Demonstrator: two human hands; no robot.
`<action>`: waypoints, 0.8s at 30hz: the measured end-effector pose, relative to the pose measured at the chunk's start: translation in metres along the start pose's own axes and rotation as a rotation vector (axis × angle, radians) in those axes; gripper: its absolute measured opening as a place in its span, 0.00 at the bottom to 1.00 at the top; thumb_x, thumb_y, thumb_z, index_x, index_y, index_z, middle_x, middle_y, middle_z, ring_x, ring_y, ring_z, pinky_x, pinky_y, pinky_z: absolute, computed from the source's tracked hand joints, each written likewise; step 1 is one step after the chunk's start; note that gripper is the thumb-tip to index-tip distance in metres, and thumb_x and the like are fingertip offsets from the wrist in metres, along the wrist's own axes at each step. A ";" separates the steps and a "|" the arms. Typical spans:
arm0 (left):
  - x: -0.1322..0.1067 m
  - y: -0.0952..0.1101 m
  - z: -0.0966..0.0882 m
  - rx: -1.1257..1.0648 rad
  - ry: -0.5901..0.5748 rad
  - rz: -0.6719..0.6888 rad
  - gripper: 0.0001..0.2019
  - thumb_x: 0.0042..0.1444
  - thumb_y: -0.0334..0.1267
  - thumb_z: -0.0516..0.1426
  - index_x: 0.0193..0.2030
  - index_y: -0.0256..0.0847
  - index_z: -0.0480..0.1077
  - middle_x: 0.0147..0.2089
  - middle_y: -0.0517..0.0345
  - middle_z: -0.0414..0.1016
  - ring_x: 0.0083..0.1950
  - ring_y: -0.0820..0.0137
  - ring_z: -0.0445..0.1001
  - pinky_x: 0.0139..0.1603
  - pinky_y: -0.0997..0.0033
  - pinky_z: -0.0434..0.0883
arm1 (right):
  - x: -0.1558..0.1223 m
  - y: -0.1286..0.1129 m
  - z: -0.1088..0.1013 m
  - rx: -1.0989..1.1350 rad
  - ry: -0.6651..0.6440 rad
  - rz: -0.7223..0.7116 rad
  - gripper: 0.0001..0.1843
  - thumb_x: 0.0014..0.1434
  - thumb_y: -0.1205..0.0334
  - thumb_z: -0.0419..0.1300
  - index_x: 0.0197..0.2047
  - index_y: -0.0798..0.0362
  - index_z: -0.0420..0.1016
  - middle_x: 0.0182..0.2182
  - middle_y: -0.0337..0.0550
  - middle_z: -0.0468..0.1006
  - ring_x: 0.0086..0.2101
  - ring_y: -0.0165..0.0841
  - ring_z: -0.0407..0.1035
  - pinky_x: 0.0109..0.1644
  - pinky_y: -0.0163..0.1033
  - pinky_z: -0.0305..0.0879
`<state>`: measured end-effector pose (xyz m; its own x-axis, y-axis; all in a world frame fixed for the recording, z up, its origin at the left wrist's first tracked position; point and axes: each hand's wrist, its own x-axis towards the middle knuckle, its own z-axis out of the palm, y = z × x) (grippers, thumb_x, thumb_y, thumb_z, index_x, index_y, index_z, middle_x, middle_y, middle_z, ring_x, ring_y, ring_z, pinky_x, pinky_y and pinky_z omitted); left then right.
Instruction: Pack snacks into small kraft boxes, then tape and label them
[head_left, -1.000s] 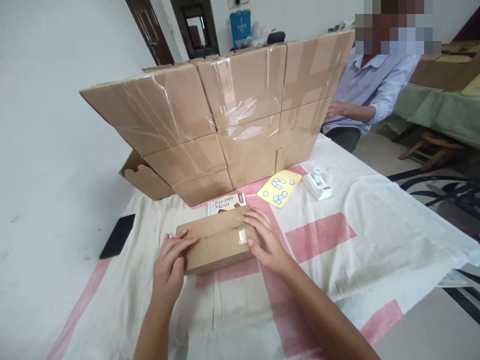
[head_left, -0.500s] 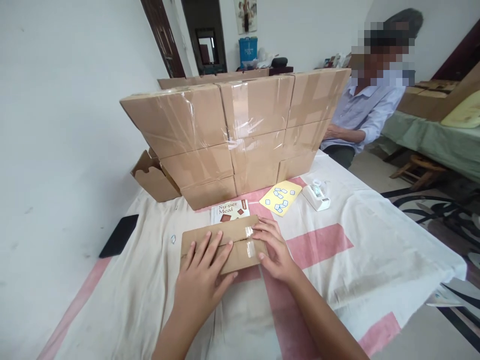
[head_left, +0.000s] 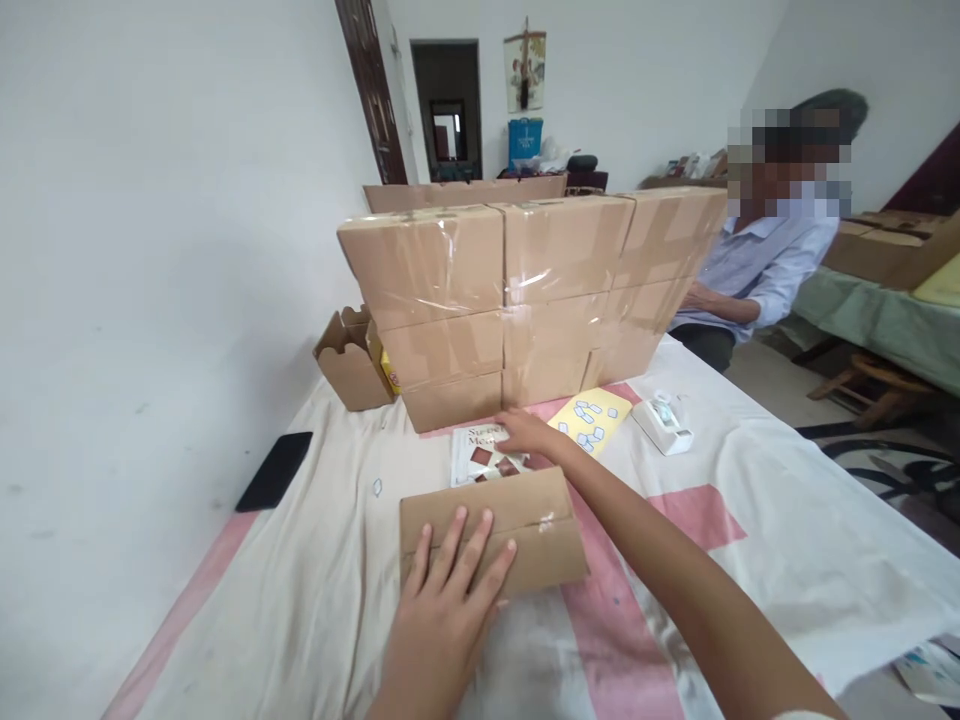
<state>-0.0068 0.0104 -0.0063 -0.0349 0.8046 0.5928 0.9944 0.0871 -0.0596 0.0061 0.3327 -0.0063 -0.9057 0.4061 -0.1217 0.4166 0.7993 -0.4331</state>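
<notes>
My left hand (head_left: 450, 610) lies with spread fingers on top of a small closed cardboard box (head_left: 517, 520); clear tape shows on its seam near the right end. Beyond the box, my right hand (head_left: 521, 432) reaches over the upper right part of a white printed packet (head_left: 469, 470) lettered "Super Meal" with brown squares. Its visible fingers are stretched out and apart at the packet. To the right of that hand lies a yellow sheet (head_left: 600, 415) with small outlined labels on it. A white tape dispenser (head_left: 664, 422) stands farther right.
A wall of taped cardboard boxes (head_left: 555, 300) rises at the table's back. An open carton (head_left: 352, 370) stands at its left. A black flat device (head_left: 276, 470) lies near the left edge of the cloth (head_left: 315, 600). Another person (head_left: 780, 260) sits behind at right.
My right hand has left the box's right end and moved forward to the printed packet. My left hand stays on the box. The view has shifted, so things appear lower and farther right.
</notes>
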 end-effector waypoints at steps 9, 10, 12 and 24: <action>0.004 -0.003 0.010 -0.027 0.248 0.020 0.16 0.60 0.48 0.60 0.56 0.57 0.75 0.66 0.63 0.71 0.74 0.59 0.59 0.78 0.47 0.41 | 0.020 -0.051 -0.036 0.113 -0.357 -0.171 0.09 0.52 0.58 0.64 0.30 0.55 0.72 0.27 0.36 0.73 0.30 0.30 0.66 0.32 0.32 0.57; 0.005 -0.002 0.013 -0.046 0.314 0.010 0.14 0.61 0.47 0.59 0.53 0.57 0.76 0.65 0.63 0.73 0.72 0.59 0.62 0.78 0.47 0.44 | 0.023 -0.066 -0.044 0.091 -0.366 -0.238 0.10 0.52 0.58 0.63 0.28 0.55 0.69 0.26 0.35 0.70 0.29 0.29 0.63 0.31 0.32 0.55; 0.009 0.002 0.020 -0.079 0.456 -0.037 0.10 0.61 0.43 0.58 0.46 0.56 0.78 0.61 0.64 0.76 0.69 0.61 0.67 0.77 0.48 0.50 | 0.035 -0.105 -0.058 0.034 -0.356 -0.334 0.10 0.51 0.61 0.62 0.25 0.54 0.65 0.23 0.33 0.64 0.27 0.27 0.59 0.29 0.32 0.53; 0.041 0.000 0.073 -0.039 0.453 -0.242 0.09 0.61 0.48 0.58 0.44 0.57 0.78 0.59 0.64 0.78 0.64 0.60 0.71 0.75 0.44 0.57 | 0.217 -0.335 -0.028 0.074 0.044 -0.169 0.05 0.63 0.65 0.54 0.38 0.57 0.69 0.28 0.49 0.76 0.26 0.39 0.75 0.31 0.42 0.71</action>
<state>-0.0160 0.0864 -0.0407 -0.2266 0.4284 0.8747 0.9665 0.2100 0.1476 -0.3282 0.1652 0.1372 -0.9574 0.2888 -0.0033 0.2502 0.8238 -0.5087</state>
